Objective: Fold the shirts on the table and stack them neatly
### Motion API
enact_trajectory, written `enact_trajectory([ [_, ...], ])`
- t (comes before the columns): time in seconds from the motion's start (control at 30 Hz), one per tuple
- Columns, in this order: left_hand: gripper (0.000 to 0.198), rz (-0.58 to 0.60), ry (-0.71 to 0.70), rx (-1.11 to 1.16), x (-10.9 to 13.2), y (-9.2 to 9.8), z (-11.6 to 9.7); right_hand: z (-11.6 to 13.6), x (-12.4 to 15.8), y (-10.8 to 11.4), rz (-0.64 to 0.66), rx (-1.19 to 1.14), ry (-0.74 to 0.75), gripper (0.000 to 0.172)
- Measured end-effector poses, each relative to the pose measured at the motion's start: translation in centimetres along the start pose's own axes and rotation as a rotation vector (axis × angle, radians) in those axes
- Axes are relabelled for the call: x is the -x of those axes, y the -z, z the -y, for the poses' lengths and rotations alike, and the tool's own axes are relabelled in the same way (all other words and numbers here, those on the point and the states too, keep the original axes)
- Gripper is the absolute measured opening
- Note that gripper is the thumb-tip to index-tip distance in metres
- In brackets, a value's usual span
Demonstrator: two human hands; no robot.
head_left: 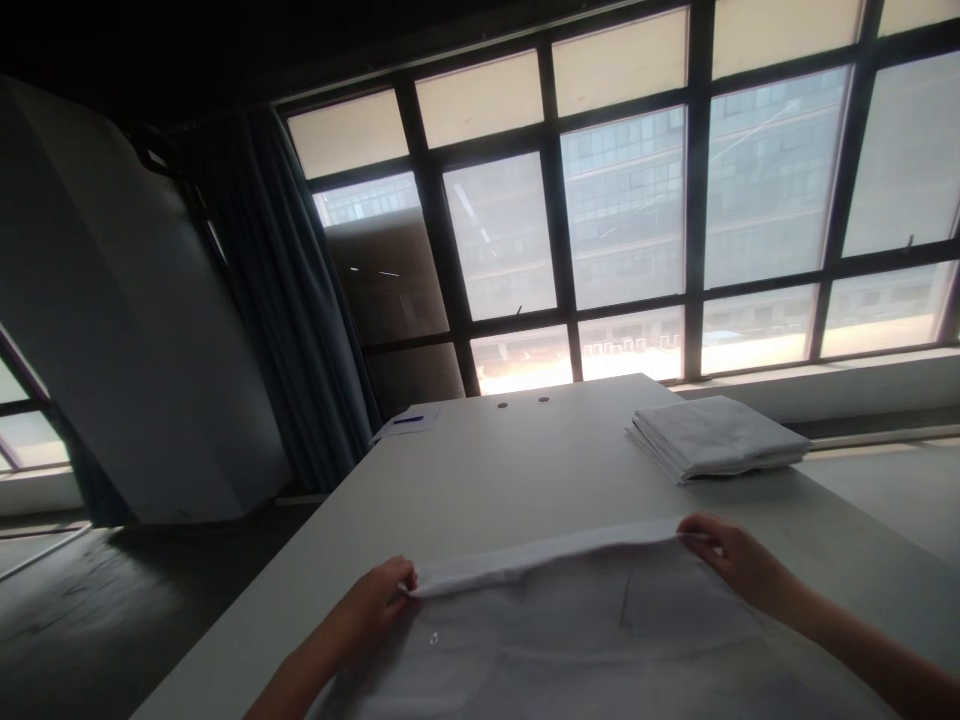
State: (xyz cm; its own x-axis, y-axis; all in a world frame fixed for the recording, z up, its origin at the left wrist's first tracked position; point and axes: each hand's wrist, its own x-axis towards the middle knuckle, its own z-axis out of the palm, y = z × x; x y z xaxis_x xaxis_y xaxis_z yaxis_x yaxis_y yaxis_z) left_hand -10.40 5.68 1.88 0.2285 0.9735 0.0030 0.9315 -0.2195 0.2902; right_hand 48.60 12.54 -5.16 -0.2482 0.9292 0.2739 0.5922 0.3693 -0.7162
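Note:
A white cloth [555,630] is stretched between my two hands above the near part of a white table [480,470]. My left hand [386,590] pinches its upper left corner, fingers closed. At the upper right corner, my right hand [712,545] grips the edge between thumb and fingers. The top edge runs nearly straight between them, while the cloth hangs toward me with soft creases and leaves the bottom of the view. A small printed mark shows near its left side.
A stack of folded white cloths [716,435] lies at the table's right edge. Toward the far left corner are a paper [420,428] and a blue pen [409,419]. Beyond stand large windows [622,200], a dark blue curtain [292,300] and a thick pillar [150,300].

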Motion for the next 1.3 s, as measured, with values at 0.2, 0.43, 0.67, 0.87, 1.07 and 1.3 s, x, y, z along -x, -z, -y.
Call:
enact_trajectory([
  [0.2,0.05,0.077,0.176,-0.423,1.3,-2.0,-3.7,-0.1,3.6,-1.1,0.066,0.113,0.135,0.018],
  [0.43,0.047,-0.019,-0.185,-0.11,-1.0,-4.2,-12.6,-1.0,3.9,-1.9,0.023,0.136,0.174,0.02],
  [0.67,0.024,-0.024,-0.272,-0.095,-2.4,-7.3,-14.1,-1.4,4.2,-1.7,-0.001,0.139,0.139,0.023],
  [0.87,0.03,-0.116,-0.401,-0.021,-1.7,-8.0,-13.2,-0.7,4.4,-1.3,-0.067,0.174,0.174,0.017],
  [1.07,0.034,-0.08,-0.425,0.004,-1.9,-8.5,-13.3,-0.3,4.8,-1.2,-0.027,0.215,0.197,0.016],
  [1.3,0.034,-0.003,-0.344,-0.016,-2.1,-8.9,-12.5,0.0,4.8,-1.3,0.024,0.272,0.2,0.02],
])
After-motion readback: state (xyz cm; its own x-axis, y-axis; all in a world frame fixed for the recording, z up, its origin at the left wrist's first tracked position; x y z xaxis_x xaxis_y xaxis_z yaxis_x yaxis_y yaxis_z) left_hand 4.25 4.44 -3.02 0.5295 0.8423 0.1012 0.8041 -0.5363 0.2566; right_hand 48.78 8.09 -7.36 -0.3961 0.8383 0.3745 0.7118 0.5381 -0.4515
